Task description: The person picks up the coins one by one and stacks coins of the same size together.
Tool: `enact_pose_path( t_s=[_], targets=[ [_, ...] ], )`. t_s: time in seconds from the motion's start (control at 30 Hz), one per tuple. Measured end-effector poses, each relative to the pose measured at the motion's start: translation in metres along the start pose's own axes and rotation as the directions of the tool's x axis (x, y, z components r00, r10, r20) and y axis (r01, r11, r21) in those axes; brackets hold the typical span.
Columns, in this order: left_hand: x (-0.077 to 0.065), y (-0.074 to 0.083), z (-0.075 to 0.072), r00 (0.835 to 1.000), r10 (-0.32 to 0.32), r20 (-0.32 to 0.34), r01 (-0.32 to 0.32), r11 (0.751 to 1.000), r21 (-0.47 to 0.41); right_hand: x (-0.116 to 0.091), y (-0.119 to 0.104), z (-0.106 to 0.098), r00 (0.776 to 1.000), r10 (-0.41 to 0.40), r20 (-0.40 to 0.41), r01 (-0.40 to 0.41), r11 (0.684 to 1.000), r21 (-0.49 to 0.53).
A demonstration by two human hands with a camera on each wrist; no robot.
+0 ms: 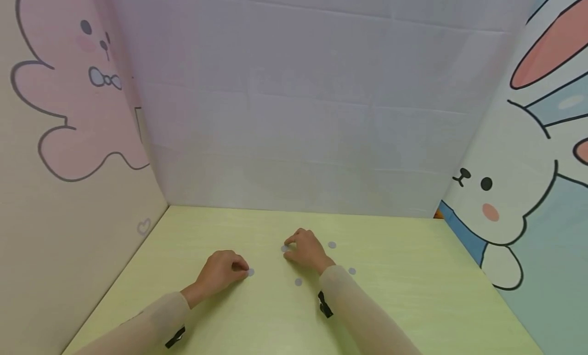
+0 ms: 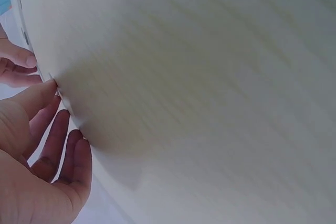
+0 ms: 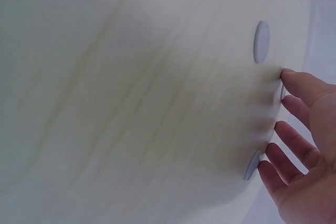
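Several small, flat grey discs lie on the pale yellow-green table. My left hand [image 1: 218,274] is low over the tabletop, its thumb and index finger pinching one grey disc [image 1: 251,272], which pokes out past the fingertips. Farther back and to the right, my right hand [image 1: 309,250] holds another grey disc [image 1: 284,248] by its edges between thumb and index finger. That disc shows as a thin sliver [image 3: 283,93] in the right wrist view. The right hand's other fingertips [image 3: 265,166] come down close beside a further disc [image 3: 252,165].
Three loose grey discs surround the right hand: one behind it [image 1: 332,245], one beside the right forearm [image 1: 352,271], one nearer the front [image 1: 298,282]. A white sheet [image 1: 298,115] closes the back. Side panels carry a pink bear [image 1: 92,115] and a white rabbit [image 1: 505,202].
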State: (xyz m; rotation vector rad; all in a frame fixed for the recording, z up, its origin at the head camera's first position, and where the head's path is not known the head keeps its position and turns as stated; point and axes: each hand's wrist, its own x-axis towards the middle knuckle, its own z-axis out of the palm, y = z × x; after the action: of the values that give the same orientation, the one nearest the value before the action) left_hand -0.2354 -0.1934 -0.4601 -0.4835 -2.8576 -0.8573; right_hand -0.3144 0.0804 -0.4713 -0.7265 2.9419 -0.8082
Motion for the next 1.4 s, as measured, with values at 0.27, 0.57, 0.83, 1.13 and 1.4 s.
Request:
enact_pose_path(
  t_s=[0.27,0.57,0.83,1.13,1.4],
  targets=[
    [-0.0002,-0.0023,0.0013,1.000,-0.022,0.008,0.022,1.000,-0.010,0.0016,-0.0002,0.0031,1.000,0.010,0.003,-0.010,1.000,-0.005],
    [0.0013,-0.0015,0.0054,0.999,-0.051,0.009,0.051,0.999,-0.007,0.0021,0.0021,0.0059,1.000,0.024,-0.020,-0.024,1.000,-0.013],
    [0.0014,-0.0040,0.0068,0.999,-0.045,0.011,0.045,0.999,-0.008,0.0008,0.0027,0.0085,0.999,0.019,-0.037,-0.019,1.000,0.005],
    [0.0011,-0.0069,0.0069,0.999,-0.044,0.008,0.044,0.999,-0.011,0.0013,0.0025,0.0100,0.998,0.014,-0.055,-0.013,1.000,0.024],
    [0.0030,-0.0089,0.0072,0.999,-0.046,0.004,0.046,0.999,-0.018,0.0023,0.0027,0.0102,0.998,0.004,-0.067,-0.004,1.000,0.003]
  ],
)
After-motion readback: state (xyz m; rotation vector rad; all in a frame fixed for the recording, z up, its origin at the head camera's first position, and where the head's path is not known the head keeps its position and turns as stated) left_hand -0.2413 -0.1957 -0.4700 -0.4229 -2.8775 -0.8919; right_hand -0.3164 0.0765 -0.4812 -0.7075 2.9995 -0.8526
